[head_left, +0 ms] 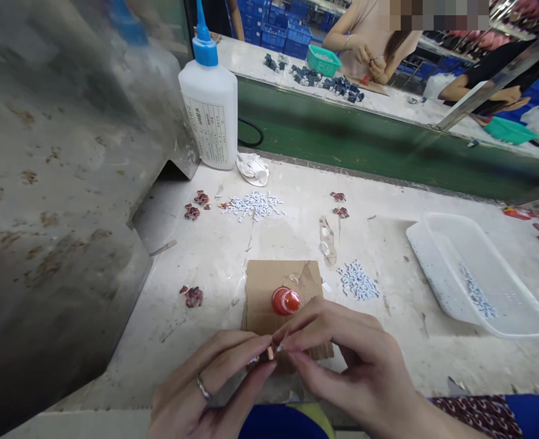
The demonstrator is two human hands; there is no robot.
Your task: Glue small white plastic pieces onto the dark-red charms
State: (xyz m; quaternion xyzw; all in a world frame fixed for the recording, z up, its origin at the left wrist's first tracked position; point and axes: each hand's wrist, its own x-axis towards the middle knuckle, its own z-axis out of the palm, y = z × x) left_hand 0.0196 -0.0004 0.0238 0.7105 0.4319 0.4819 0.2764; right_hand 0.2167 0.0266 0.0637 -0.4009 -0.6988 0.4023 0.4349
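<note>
My left hand [224, 375], with a ring on one finger, pinches a small part whose light orange end [271, 352] shows between thumb and fingertips; the rest of it is mostly hidden. Thumb and forefinger of my right hand [342, 353] are closed on a tiny white piece [279, 347], right beside that part. Both hands are over the near edge of a brown cardboard sheet [263, 280]. On the sheet, just beyond my fingers, stands a small red cup [286, 301] with a shiny surface. To the right of the cardboard lies a pile of tiny pale blue-white pieces [358, 281].
Another pale pile [255, 206] lies farther back, near dark red clusters [191, 211]. A white glue bottle [212, 110] stands back left beside a metal housing [59, 183]. A translucent tray [480, 280] lies right. Beyond the green divider [342, 122], people work by a green basket [323, 60].
</note>
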